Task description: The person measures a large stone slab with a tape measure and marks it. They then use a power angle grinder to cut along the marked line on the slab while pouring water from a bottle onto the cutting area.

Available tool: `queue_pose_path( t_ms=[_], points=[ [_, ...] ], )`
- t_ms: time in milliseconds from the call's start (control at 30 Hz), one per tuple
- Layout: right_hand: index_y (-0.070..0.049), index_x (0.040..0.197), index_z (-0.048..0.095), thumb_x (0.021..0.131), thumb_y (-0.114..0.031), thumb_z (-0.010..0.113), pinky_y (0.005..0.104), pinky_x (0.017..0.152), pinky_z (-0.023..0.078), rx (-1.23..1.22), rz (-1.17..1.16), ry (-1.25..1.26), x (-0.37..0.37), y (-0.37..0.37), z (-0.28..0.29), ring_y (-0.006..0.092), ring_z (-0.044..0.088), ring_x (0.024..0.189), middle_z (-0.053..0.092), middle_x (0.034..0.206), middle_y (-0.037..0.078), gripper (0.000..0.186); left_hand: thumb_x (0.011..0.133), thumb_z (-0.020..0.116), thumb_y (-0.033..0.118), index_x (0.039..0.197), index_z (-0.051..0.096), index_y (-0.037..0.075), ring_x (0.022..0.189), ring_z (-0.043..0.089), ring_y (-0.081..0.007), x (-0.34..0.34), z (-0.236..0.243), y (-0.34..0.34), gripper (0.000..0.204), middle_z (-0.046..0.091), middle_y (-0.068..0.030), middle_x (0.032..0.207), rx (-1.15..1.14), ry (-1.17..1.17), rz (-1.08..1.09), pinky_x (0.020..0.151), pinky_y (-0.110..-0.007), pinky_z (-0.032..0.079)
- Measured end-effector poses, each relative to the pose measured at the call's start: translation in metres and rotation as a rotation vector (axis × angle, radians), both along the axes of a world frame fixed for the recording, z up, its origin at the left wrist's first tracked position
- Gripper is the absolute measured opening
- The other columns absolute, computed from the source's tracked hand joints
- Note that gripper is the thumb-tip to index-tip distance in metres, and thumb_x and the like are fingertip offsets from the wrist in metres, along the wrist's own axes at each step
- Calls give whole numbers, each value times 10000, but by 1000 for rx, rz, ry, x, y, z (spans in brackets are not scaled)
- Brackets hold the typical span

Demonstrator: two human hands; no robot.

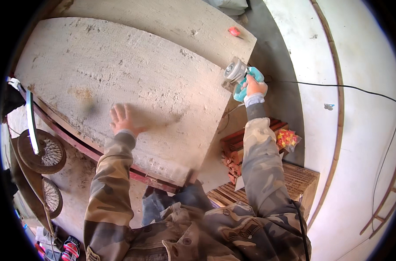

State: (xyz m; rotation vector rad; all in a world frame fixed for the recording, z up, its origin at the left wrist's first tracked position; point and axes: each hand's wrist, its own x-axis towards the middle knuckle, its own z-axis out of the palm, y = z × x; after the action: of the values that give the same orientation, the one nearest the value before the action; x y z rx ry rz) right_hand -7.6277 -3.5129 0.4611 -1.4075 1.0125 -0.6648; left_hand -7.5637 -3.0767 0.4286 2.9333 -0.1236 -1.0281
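A large pale slab (141, 74) with a rough, pitted surface lies in front of me on a dark red frame (150, 178). My left hand (122, 118) rests on it, palm down and fingers spread. At the slab's right edge, my right hand (255, 88) is wrapped round the handle of a teal and silver handheld power saw (237, 71). The saw's metal front meets the far right corner of the slab; its blade is hard to make out. Haze blurs the slab's right side. Both sleeves are camouflage cloth with grey cuffs.
A second pale slab (163, 17) lies beyond, with a small red object (234, 31) on it. To the right are reddish stacked pieces (232, 161), a bag of red and yellow bits (287, 140) and a slatted wooden crate (302, 178). Spoked wheels (41, 150) stand left. A black cord (337, 85) runs right.
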Motion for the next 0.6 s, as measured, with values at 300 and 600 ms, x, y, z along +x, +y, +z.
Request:
queue_pose_path(
  t_ms=[300,600],
  points=[
    [49,737,574,811,-49,649,319,387,421,-45,-7,-15,26,-13,4,147,504,429,555,598,81,143,608,862,460,1533,67,187,1453,-23,-417,0,-19,5,1250,-31,-187,1584,-56,-105,-35,1090,-632,216],
    [64,776,544,795,-45,661,338,384,432,-89,-26,62,33,-8,-7,167,522,437,567,623,102,161,625,858,434,1532,79,172,1453,-28,-414,2,-12,4,1224,-34,-181,1585,-46,-63,-24,1090,-638,209]
  ],
)
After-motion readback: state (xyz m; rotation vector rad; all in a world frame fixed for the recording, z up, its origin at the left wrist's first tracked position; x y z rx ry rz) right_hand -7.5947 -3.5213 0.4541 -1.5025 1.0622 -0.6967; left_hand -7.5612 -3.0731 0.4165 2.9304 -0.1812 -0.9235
